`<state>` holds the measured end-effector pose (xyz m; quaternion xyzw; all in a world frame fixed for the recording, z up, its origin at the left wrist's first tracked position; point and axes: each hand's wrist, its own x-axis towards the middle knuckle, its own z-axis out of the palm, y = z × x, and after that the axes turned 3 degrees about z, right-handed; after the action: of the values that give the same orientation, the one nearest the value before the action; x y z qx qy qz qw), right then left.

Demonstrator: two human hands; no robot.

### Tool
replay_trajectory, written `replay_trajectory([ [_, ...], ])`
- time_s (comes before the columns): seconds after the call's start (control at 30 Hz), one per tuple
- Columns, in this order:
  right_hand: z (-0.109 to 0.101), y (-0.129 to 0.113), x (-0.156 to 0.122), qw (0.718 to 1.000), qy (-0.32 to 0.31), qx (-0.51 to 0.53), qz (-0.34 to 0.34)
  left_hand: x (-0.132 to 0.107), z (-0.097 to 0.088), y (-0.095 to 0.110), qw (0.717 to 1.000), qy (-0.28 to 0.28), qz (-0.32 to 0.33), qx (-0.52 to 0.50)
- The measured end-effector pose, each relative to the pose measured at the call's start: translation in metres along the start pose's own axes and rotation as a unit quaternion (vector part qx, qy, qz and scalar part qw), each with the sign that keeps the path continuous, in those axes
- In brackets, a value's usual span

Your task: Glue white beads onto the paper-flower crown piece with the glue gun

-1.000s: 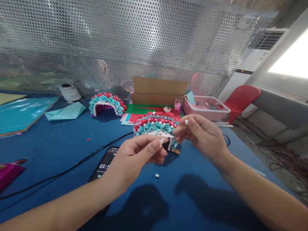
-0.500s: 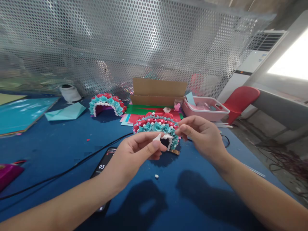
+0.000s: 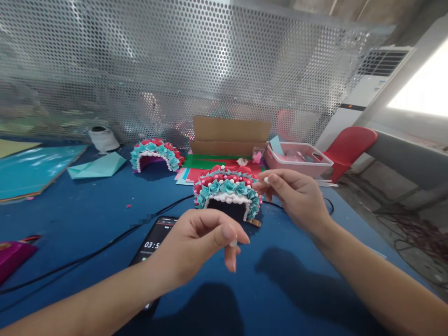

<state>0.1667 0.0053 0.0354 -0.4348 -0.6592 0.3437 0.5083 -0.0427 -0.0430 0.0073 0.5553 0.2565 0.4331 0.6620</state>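
Note:
My left hand (image 3: pixel 206 245) is in front of the nearer flower arch, thumb and finger pinched on a small white ball (image 3: pixel 233 243). My right hand (image 3: pixel 294 193) is closed at the arch's right side, pinching a small white lump (image 3: pixel 266 180) between thumb and forefinger. The flower arch (image 3: pixel 228 186) stands upright on the blue table, with teal and red paper-like flowers, pink and white balls, and a white beaded inner edge. Whether the right fingertips touch the arch is unclear.
A similar arch (image 3: pixel 156 155) stands behind to the left. A phone (image 3: pixel 149 247) lies partly under my left forearm, near a black cable (image 3: pixel 105 245). Behind are a cardboard box (image 3: pixel 231 133), a pink basket (image 3: pixel 297 170) and coloured sheets (image 3: pixel 196 162). A magenta object (image 3: pixel 16 254) lies at left.
My left hand has moved down and towards me. The pointed white piece in its fingers no longer shows; a small white ball does. The pellet on the table is out of sight. My right hand has barely moved.

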Motion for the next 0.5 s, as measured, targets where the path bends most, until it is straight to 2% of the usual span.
replay_trajectory([
  [0.07,-0.0005,-0.0014,-0.0005,1.000,-0.011,-0.009,0.002,-0.0010,0.0008,0.0026,1.000,-0.016,0.006,0.006],
  [0.27,-0.0002,-0.0005,-0.0004,0.999,-0.025,0.000,-0.025,-0.0012,0.0035,0.0073,1.000,-0.012,-0.015,-0.019],
  [0.4,-0.0006,0.0034,0.0006,0.999,-0.008,0.038,0.001,-0.0019,0.0051,0.0078,0.998,-0.017,-0.038,-0.051],
  [0.5,-0.0012,0.0042,0.0012,0.999,-0.008,0.051,0.009,-0.0021,0.0059,0.0078,0.999,-0.018,-0.030,-0.033],
])
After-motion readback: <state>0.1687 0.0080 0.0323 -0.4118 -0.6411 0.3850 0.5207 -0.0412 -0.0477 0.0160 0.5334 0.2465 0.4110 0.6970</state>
